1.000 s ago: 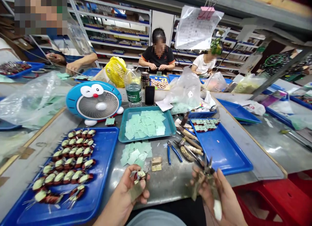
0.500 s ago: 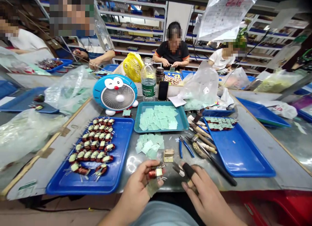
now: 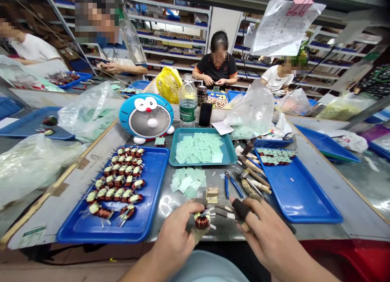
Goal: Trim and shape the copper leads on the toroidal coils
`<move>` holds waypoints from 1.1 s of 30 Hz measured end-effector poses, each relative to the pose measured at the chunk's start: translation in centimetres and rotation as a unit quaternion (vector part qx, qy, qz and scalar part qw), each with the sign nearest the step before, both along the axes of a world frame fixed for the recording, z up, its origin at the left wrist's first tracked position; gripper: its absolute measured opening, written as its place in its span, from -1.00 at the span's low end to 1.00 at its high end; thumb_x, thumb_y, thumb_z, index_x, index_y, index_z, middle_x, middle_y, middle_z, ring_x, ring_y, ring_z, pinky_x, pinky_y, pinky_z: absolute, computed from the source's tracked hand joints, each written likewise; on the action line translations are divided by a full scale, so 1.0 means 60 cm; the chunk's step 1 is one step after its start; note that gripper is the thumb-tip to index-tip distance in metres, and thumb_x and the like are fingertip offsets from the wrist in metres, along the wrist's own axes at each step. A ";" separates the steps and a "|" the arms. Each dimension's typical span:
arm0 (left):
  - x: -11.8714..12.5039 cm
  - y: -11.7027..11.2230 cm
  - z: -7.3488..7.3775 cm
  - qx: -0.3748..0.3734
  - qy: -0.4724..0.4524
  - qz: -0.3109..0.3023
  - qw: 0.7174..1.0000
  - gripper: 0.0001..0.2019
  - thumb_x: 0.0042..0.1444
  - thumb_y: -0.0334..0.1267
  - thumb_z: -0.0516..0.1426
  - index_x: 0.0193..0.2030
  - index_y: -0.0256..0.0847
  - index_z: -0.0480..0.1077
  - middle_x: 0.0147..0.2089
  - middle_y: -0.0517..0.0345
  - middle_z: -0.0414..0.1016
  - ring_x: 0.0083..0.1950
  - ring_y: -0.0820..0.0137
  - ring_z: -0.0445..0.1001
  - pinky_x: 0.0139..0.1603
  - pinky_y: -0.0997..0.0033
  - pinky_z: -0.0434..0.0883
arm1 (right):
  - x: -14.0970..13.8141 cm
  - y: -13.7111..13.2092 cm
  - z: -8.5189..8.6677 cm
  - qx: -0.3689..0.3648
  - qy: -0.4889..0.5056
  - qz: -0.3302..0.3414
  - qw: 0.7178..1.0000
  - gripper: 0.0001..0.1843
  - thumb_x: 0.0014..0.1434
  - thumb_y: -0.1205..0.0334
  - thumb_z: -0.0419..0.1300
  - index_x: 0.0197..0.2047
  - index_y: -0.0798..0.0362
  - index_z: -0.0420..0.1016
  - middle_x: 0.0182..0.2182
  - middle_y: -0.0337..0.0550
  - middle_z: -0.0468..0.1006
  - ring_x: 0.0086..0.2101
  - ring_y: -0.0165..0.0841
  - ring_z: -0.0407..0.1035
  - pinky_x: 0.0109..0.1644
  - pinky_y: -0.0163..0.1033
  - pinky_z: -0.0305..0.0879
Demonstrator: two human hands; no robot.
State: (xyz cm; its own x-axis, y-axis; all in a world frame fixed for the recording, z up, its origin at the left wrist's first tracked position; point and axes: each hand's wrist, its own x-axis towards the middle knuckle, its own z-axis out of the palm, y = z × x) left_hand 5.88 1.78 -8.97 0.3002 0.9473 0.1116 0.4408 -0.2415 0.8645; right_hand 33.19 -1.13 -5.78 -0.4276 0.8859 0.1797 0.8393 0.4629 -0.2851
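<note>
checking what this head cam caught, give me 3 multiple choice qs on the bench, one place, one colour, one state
1. Where do the blue-handled pliers lie?
A. Inside a tray
B. On the grey metal bench top, right of the loose pale green squares
C. On the fan

2. What colour is the tray under the piled pale green squares?
A. Red
B. Teal
C. Yellow

3. What is the left hand doing?
A. Gripping a copper-wound coil
B. Lying flat on a tray
C. Holding a phone

1: B, the pliers rest directly on the bench top.
2: B, its rim shows teal.
3: A, the fingers close around the coil.
</note>
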 end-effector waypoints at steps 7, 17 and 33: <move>-0.001 0.008 -0.011 0.080 0.029 -0.019 0.996 -0.78 0.20 -0.23 0.22 -0.02 -0.13 0.54 -0.05 0.04 0.66 0.04 0.30 0.61 0.15 0.44 0.44 | 0.002 -0.015 -0.024 0.015 -0.001 0.010 1.000 -0.51 0.36 0.38 0.09 0.33 0.01 0.24 0.09 0.09 0.37 -0.01 -0.10 0.32 0.00 0.01 0.36; -0.004 -0.002 0.024 -0.146 -0.112 -0.132 0.974 -0.57 0.27 0.09 0.11 0.13 -0.12 0.36 -0.06 0.05 0.55 -0.07 0.35 0.53 -0.01 0.47 0.40 | -0.010 -0.004 0.003 -0.052 0.001 0.038 0.998 -0.74 0.36 0.40 0.06 0.08 0.01 0.37 -0.15 -0.03 0.42 -0.20 -0.19 0.30 -0.16 -0.08 0.28; -0.012 -0.015 0.041 -0.222 -0.120 -0.192 0.948 -0.40 0.24 0.34 -0.09 -0.10 -0.22 0.33 -0.29 0.16 0.36 -0.27 0.48 0.28 -0.22 0.52 0.24 | -0.010 0.021 0.072 -0.152 0.006 0.082 0.985 -0.88 0.34 0.35 0.14 -0.08 -0.01 0.41 -0.19 -0.14 0.44 -0.17 -0.25 0.33 -0.11 -0.18 0.25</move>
State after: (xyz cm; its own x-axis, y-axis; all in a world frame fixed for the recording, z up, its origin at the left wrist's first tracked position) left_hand 5.14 0.90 -6.54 0.6495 0.7423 -0.1646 0.1722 0.0672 0.9828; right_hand 32.60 0.15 -1.49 -0.5697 0.8181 -0.0784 0.7559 0.4841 -0.4407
